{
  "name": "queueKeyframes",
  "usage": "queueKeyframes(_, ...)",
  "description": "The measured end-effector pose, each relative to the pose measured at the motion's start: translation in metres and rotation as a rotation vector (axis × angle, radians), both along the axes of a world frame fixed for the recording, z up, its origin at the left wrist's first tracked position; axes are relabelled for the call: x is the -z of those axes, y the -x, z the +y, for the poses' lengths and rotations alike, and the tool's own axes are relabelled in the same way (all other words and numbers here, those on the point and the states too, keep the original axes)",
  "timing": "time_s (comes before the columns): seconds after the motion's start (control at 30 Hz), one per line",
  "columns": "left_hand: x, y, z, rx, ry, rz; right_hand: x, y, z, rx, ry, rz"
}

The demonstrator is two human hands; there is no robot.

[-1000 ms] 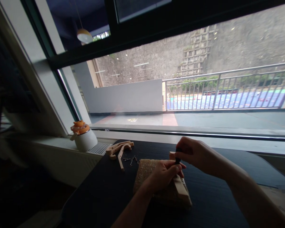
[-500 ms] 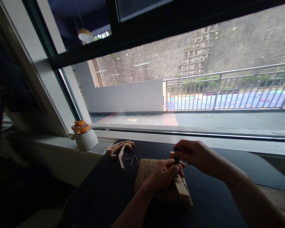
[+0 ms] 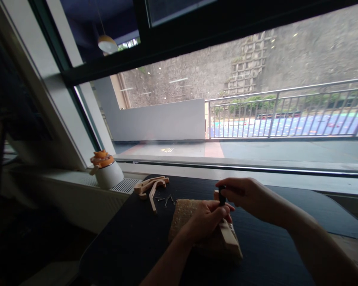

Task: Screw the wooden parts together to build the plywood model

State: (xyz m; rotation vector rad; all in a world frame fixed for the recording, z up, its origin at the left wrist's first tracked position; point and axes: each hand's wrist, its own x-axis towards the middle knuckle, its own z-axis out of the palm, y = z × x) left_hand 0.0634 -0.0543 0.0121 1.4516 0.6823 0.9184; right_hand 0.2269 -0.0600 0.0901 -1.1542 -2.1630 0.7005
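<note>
Between the thumb and fingers of my right hand is the upright black handle of a screwdriver; its tip is hidden. My left hand closes around a pale wooden piece just below that handle, its fingertips close to the tool's lower end. The wooden piece lies along the right side of a rough brown block, which rests on the dark table. Whatever sits under the screwdriver is covered by my left fingers.
Curved wooden parts lie at the table's back left, with several small screws beside them. A white jug with an orange lid stands on the ledge by the window. Cardboard shows at the right edge.
My right fingers have turned slightly on the screwdriver handle, showing more of it, and the right wrist has shifted a little. My left hand and the wooden piece stay almost in place.
</note>
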Motion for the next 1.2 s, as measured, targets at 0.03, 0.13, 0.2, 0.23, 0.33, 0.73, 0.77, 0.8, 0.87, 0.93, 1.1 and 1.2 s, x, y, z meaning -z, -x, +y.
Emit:
queueKeyframes(0.03, 0.0, 0.0, 0.0, 0.0, -0.002, -0.003, 0.0, 0.0, 0.001, 0.002, 0.002, 0.006)
queueKeyframes(0.13, 0.0, -0.001, 0.001, -0.007, -0.008, -0.005, 0.002, 0.0, 0.003, 0.022, 0.008, 0.015)
queueKeyframes(0.2, 0.0, -0.001, 0.0, -0.007, 0.002, -0.012, 0.004, 0.001, 0.005, 0.039, -0.005, 0.011)
queueKeyframes(0.23, -0.001, -0.001, 0.0, -0.003, 0.008, -0.017, 0.005, 0.001, 0.006, 0.049, -0.018, 0.004)
queueKeyframes(0.33, -0.002, -0.001, -0.001, 0.007, 0.011, -0.015, 0.006, 0.002, 0.006, 0.082, -0.06, -0.032)
queueKeyframes(0.73, -0.004, 0.0, -0.001, 0.007, 0.005, -0.008, -0.002, 0.0, 0.0, 0.018, 0.006, 0.031)
queueKeyframes(0.77, -0.004, 0.0, -0.001, 0.006, 0.012, -0.013, -0.001, 0.0, 0.0, 0.02, 0.009, 0.039)
queueKeyframes(0.8, -0.003, 0.0, -0.001, 0.006, 0.02, -0.021, 0.0, 0.001, 0.001, 0.021, 0.012, 0.046)
queueKeyframes(0.87, -0.001, -0.001, 0.0, 0.011, 0.026, -0.037, 0.003, 0.001, 0.003, 0.026, 0.009, 0.059)
queueKeyframes(0.93, 0.002, -0.001, 0.001, 0.019, 0.027, -0.045, 0.005, 0.001, 0.006, 0.032, 0.002, 0.062)
queueKeyframes(1.1, 0.001, -0.001, 0.001, 0.023, 0.017, -0.038, 0.007, 0.003, 0.008, 0.079, -0.047, 0.026)
queueKeyframes(1.2, -0.002, -0.001, 0.0, 0.018, 0.012, -0.039, 0.004, 0.004, 0.005, 0.072, -0.059, 0.007)
